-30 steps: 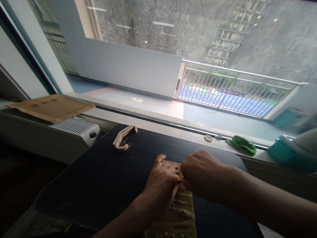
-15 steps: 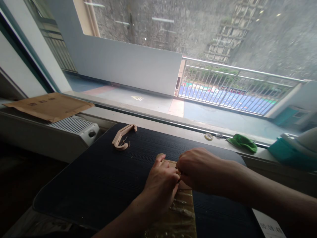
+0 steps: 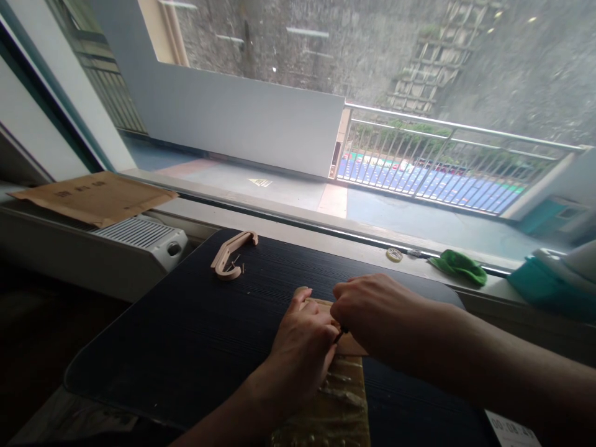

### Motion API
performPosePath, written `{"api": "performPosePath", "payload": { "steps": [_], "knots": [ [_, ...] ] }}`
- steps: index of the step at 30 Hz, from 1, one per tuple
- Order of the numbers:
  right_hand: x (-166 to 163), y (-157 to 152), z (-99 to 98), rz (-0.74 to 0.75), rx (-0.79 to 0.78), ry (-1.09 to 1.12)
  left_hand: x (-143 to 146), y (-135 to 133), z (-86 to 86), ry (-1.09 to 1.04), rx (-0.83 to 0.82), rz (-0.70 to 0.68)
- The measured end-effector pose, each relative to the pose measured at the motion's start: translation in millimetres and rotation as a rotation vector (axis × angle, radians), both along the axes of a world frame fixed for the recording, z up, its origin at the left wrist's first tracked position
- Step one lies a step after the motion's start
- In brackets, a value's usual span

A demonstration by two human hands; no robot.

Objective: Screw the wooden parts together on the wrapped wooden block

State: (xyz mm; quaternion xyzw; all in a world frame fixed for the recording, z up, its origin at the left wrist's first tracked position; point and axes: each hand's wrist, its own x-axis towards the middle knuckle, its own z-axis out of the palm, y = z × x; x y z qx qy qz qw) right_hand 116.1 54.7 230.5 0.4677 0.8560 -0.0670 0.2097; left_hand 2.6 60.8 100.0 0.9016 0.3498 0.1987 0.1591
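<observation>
Black, wood-grained tabletop [image 3: 177, 335] meets a pale window sill [image 3: 288, 231], a curved, smooth wooden piece [image 3: 223, 257] at center left. At lower center, a flat wooden board [image 3: 352, 346] lies beneath the left hand [image 3: 302, 341], its bent fingers' grip unclear, above a crinkled, film-wrapped block [image 3: 347, 397]; the right hand's [image 3: 372, 313] curled fingers clasp a slim dark tool [image 3: 341, 334].

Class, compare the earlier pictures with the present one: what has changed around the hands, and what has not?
The right hand has shifted slightly left over the wooden board, hiding a hole visible earlier; more of the board's near right corner and of a thin dark shaft now shows. No grip visibly opened or closed. Unchanged: the left hand on the board, the curved wooden piece, the green cloth.
</observation>
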Motion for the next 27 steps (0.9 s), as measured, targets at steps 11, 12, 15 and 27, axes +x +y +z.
{"api": "performPosePath", "payload": {
  "steps": [11,12,15,27],
  "knots": [
    [-2.2,-2.7,-1.3,-0.096,-0.056,-0.119,-1.4,1.4,1.4,-0.021,-0.016,-0.025],
    [-1.6,-3.2,0.3,-0.096,-0.061,-0.114,-1.4,1.5,0.4,-0.019,-0.011,-0.027],
    [0.3,-3.2,3.0,-0.069,-0.092,-0.113,-1.4,1.3,-2.0,-0.003,0.004,-0.029],
    [5.9,0.0,-2.0,-0.029,-0.001,-0.059,-0.7,0.9,-1.0,-0.011,-0.007,-0.03]
  ]
}}
